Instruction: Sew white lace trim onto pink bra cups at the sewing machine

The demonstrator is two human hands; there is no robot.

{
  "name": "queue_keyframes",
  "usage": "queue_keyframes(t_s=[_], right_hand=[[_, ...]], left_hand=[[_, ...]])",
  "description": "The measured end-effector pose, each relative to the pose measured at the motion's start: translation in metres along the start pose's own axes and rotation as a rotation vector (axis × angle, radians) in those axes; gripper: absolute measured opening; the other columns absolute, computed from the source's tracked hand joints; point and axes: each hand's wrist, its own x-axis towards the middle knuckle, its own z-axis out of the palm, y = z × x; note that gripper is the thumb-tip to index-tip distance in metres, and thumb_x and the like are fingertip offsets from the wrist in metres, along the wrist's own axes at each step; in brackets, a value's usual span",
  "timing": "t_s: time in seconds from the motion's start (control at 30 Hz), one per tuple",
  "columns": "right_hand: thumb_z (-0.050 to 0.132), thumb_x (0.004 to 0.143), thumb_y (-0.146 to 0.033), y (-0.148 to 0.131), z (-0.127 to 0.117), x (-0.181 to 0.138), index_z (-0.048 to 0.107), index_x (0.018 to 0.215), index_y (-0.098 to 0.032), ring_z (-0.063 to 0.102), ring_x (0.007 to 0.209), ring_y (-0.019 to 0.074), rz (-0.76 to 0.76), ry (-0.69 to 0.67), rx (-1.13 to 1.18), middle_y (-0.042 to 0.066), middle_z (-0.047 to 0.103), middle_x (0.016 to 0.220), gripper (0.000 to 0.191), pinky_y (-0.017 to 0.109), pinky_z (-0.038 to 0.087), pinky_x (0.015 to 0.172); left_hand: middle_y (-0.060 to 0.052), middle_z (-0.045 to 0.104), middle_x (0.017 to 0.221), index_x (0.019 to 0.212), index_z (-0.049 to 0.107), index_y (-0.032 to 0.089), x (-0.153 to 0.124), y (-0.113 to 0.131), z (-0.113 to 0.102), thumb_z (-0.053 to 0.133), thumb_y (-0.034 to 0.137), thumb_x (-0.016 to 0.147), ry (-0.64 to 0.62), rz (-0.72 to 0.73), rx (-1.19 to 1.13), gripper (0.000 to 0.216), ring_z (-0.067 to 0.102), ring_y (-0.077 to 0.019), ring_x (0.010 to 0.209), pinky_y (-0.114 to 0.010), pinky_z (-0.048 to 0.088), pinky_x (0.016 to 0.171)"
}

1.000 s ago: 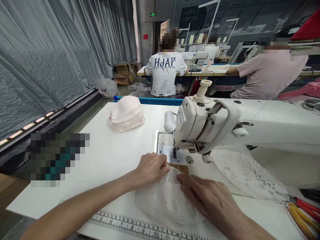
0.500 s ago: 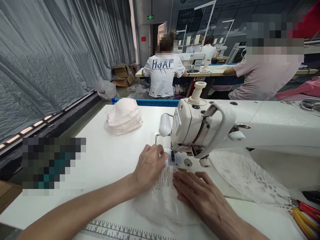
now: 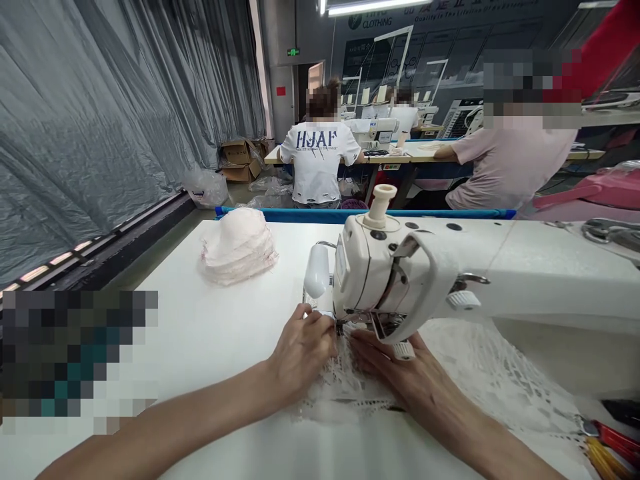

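Observation:
A white lace piece (image 3: 350, 390) lies on the white table (image 3: 215, 333) under the head of a white sewing machine (image 3: 400, 273). My left hand (image 3: 303, 350) rests on the lace's left side, fingers curled and pressing it down just left of the needle. My right hand (image 3: 395, 373) lies flat on the lace, fingers stretched toward the presser foot and partly hidden behind the machine's knob. More lace (image 3: 500, 380) trails out to the right under the machine arm.
A stack of pale pink padded cups (image 3: 237, 247) sits at the table's far left. Red and yellow handled tools (image 3: 607, 443) lie at the right edge. Other people sit with their backs turned at benches behind. Grey plastic sheeting hangs along the left.
Both hands have slid the lace forward, up to the needle under the machine head. The camera has moved closer and lower, so the ruler at the table's front edge is out of view.

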Motion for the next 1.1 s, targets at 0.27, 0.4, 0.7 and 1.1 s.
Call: queue_keyframes(t_s=[0.27, 0.4, 0.7, 1.1], right_hand=[[0.038, 0.093, -0.052, -0.018, -0.012, -0.009, 0.054, 0.117, -0.015, 0.061, 0.098, 0.0275, -0.076, -0.078, 0.132, 0.016, 0.063, 0.114, 0.047, 0.046, 0.039, 0.085], [0.035, 0.098, -0.024, -0.028, -0.011, -0.010, 0.059, 0.095, -0.017, 0.062, 0.089, 0.0200, -0.073, -0.006, 0.229, 0.008, 0.068, 0.098, 0.025, 0.038, 0.037, 0.082], [0.039, 0.096, -0.041, -0.030, -0.007, -0.004, 0.053, 0.089, -0.017, 0.059, 0.069, 0.0188, 0.031, 0.077, 0.326, 0.005, 0.065, 0.073, 0.028, 0.034, 0.039, 0.069], [0.043, 0.094, -0.009, -0.022, -0.013, -0.017, 0.059, 0.096, -0.020, 0.063, 0.087, 0.0144, -0.186, 0.047, 0.231, 0.002, 0.070, 0.096, 0.020, 0.037, 0.039, 0.086]], left_hand=[[-0.002, 0.064, 0.099, 0.079, 0.057, 0.017, -0.014, 0.001, -0.006, 0.042, 0.016, 0.093, 0.077, 0.085, -0.096, 0.020, 0.058, -0.0140, 0.090, -0.038, 0.031, 0.093], [-0.002, 0.065, 0.090, 0.086, 0.058, 0.016, -0.032, 0.023, -0.016, 0.050, 0.044, 0.089, 0.074, 0.124, -0.204, 0.030, 0.059, -0.0156, 0.086, -0.038, 0.034, 0.091], [0.001, 0.063, 0.064, 0.085, 0.055, 0.015, -0.034, 0.024, -0.008, 0.036, 0.008, 0.089, 0.196, 0.022, -0.098, 0.021, 0.055, -0.0110, 0.056, -0.032, 0.042, 0.073], [0.002, 0.063, 0.071, 0.076, 0.062, 0.018, -0.041, 0.046, -0.008, 0.051, 0.002, 0.083, 0.320, 0.037, 0.067, 0.021, 0.058, -0.0109, 0.069, -0.033, 0.040, 0.078]])
